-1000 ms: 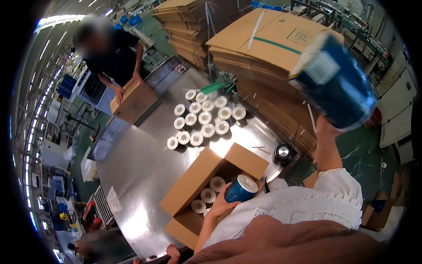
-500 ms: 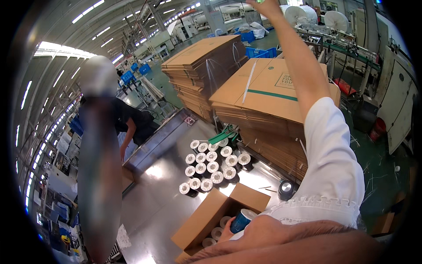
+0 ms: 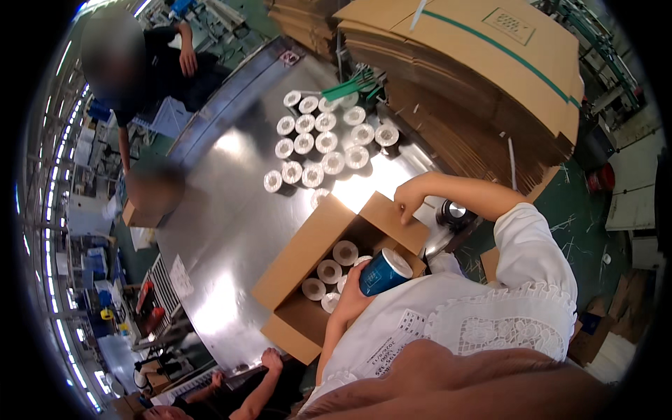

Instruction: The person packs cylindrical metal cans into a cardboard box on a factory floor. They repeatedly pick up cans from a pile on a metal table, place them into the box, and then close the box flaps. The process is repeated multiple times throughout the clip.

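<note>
My left hand (image 3: 355, 288) is wrapped around a blue cylindrical canister (image 3: 381, 274) with a white round end, tilted over the right side of an open cardboard box (image 3: 308, 248). Inside the box are several white-ended canisters (image 3: 329, 271). My right hand (image 3: 409, 199) is at the box's far flap (image 3: 381, 213), its fingers curled inward. Whether they pinch the flap or only overlap it in view, I cannot make out. Beyond the box, a group of upright canisters (image 3: 325, 142) with white tops stands on the metal table (image 3: 217, 210).
Tall stacks of flat cardboard (image 3: 483, 77) border the table's far right side. A green object (image 3: 350, 85) lies by the canisters. A round black-and-silver item (image 3: 455, 212) is near my right forearm. One person (image 3: 164, 70) is at the far left, another person's hand (image 3: 271, 359) at the near edge.
My right hand has come down from high above the cardboard stack to the box flap. The canister in my left hand shows more fully. My view has tilted down toward the table.
</note>
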A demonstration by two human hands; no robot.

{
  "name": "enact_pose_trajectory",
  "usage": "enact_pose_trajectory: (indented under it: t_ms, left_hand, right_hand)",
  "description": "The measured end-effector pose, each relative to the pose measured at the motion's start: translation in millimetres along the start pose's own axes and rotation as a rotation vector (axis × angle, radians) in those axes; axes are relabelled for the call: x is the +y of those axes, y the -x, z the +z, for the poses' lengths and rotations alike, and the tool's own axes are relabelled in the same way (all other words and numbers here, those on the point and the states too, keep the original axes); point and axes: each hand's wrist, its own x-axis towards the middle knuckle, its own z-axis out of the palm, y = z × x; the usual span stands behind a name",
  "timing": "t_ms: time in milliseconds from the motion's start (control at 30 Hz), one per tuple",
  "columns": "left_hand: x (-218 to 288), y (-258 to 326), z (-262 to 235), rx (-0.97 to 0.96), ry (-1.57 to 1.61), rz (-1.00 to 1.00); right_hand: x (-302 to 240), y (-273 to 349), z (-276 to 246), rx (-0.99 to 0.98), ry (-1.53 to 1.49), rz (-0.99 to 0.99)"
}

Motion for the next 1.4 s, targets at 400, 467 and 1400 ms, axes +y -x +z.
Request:
enact_pose_trajectory:
  t_ms: [400,467,1400]
  left_hand:
    - [-7,-3,-5,0.082,-0.233,-0.197]
    - [-10,-5,-10,0.082,-0.219,-0.196]
    - [-7,0,1,0.146,-0.502,-0.017]
  right_hand:
    - [188,-172,-25,0.796,-0.085,0.852]
    - [206,-195,-36,0.771,-0.022,0.864]
    - [-32,55,-68,1.862,0.011,0.069]
